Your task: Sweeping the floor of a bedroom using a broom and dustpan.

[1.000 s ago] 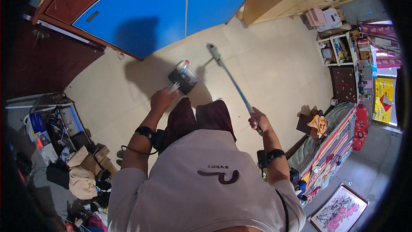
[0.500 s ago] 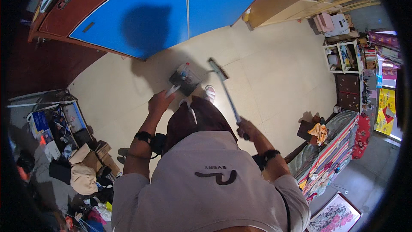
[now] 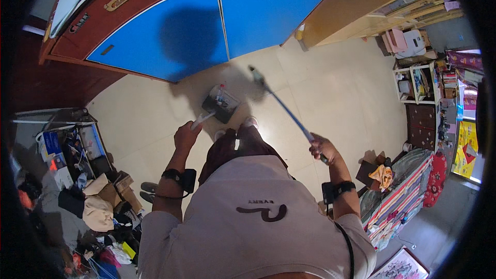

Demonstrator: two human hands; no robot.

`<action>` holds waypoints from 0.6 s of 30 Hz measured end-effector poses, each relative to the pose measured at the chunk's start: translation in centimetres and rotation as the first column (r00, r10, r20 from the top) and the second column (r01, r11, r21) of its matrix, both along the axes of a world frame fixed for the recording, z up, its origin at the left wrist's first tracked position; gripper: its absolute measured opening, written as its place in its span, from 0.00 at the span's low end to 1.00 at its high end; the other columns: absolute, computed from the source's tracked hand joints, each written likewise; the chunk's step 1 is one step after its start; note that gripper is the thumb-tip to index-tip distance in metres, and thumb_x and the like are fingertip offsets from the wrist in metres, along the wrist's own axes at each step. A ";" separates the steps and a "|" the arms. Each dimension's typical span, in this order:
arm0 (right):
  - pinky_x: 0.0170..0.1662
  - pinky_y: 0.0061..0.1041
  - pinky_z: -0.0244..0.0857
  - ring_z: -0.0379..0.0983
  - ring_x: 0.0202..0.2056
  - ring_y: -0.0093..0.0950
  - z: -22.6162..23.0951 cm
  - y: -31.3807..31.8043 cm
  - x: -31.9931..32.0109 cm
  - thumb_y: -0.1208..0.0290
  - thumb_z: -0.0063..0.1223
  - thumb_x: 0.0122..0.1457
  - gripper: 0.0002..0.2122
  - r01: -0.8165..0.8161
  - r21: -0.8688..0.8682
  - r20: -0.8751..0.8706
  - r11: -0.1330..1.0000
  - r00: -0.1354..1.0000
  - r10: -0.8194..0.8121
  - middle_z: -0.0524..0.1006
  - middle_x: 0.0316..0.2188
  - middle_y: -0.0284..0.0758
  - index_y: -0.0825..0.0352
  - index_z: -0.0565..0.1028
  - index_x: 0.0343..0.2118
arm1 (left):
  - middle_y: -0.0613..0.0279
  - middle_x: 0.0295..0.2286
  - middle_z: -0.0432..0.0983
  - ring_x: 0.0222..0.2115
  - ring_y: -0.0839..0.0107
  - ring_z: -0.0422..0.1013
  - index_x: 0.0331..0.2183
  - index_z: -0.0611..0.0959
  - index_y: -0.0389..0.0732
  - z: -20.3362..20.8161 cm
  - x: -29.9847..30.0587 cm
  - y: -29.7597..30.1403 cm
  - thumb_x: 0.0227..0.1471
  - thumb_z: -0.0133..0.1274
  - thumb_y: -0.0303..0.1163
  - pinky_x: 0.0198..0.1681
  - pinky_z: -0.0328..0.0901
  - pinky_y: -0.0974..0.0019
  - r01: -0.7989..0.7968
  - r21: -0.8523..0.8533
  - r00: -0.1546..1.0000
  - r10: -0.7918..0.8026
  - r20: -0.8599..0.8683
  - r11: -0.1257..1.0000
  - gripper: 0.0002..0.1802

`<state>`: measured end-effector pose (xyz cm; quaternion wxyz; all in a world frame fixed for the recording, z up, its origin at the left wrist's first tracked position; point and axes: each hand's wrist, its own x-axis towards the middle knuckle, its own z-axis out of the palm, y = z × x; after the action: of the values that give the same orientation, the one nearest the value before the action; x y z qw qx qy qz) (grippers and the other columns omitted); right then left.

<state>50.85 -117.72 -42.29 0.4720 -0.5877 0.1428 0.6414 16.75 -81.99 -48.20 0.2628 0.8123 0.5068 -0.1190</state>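
Note:
My left hand (image 3: pixel 186 135) grips the white handle of a dark dustpan (image 3: pixel 221 105), held just above the cream tiled floor in front of my feet. A small plastic bottle and bits of litter lie in the pan. My right hand (image 3: pixel 321 149) is closed around the blue-and-white shaft of a broom (image 3: pixel 281 106). The shaft slants up and left, and its dark head (image 3: pixel 255 74) rests on the floor to the right of the dustpan. Both wrists wear black bands.
Blue cupboard doors (image 3: pixel 206 26) in a red-brown frame stand straight ahead. A pile of boxes, bags and clothes (image 3: pixel 88 186) crowds the left. A bed with a striped cover (image 3: pixel 408 186) and shelves (image 3: pixel 418 85) line the right side.
I have stepped toward the blue doors. The dustpan has dropped lower in front of my feet, and the broom head has swung along the floor near it.

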 end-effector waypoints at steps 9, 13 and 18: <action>0.11 0.18 0.49 0.56 0.11 0.19 -9.1 8.6 4.1 0.72 0.39 0.58 0.03 -0.034 -0.047 0.255 0.998 0.966 0.045 0.58 0.12 0.27 0.59 0.59 0.31 | 0.50 0.26 0.77 0.31 0.51 0.73 0.32 0.78 0.41 0.1 1.6 -1.2 0.48 0.46 0.59 0.34 0.66 0.53 -0.105 -0.048 0.994 0.104 -0.014 0.993 0.29; 0.08 0.21 0.50 0.61 0.09 0.24 -8.7 6.7 1.1 0.70 0.43 0.57 0.10 -0.261 -0.126 0.102 0.957 0.956 0.274 0.65 0.12 0.33 0.59 0.60 0.41 | 0.50 0.27 0.77 0.31 0.51 0.73 0.33 0.78 0.41 0.3 1.8 -1.9 0.47 0.46 0.60 0.34 0.66 0.52 -0.133 -0.078 0.991 0.131 -0.025 0.988 0.29; 0.13 0.21 0.54 0.63 0.15 0.21 -1.7 3.3 -1.6 0.76 0.41 0.57 0.06 -0.397 0.084 -0.032 0.914 0.916 0.401 0.65 0.16 0.28 0.62 0.65 0.37 | 0.51 0.27 0.77 0.31 0.51 0.73 0.33 0.78 0.41 -0.8 0.3 -3.2 0.47 0.46 0.59 0.35 0.66 0.52 -0.128 -0.033 0.992 0.127 -0.026 0.991 0.29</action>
<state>49.24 -114.38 -43.96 0.3496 -0.5705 0.0069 0.7432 17.02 -85.18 -49.01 0.2779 0.7722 0.5586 -0.1202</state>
